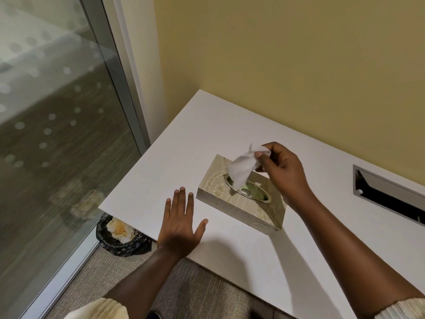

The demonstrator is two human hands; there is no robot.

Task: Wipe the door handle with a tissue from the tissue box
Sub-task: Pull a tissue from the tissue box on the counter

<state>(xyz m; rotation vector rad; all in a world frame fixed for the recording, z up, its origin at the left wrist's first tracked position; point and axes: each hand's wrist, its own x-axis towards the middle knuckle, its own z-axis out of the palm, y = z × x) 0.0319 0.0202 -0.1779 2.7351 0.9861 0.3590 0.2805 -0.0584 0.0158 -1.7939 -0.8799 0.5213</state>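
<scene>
A beige patterned tissue box (257, 214) with an oval metal-rimmed slot lies on the white table (188, 143). My right hand (284, 171) hovers over the box's far end, its fingers pinched on a white tissue (242, 170). The tissue's lower end still reaches into the slot. My left hand (180, 223) rests flat near the table's front edge, left of the box, fingers spread and holding nothing. No door handle is in view.
A glass wall with a metal frame (119, 72) stands to the left. Under the table's left corner sits a bin with a black liner (122, 241) and crumpled paper. A recessed metal cable slot (388, 192) is at the table's right. A yellow wall rises behind.
</scene>
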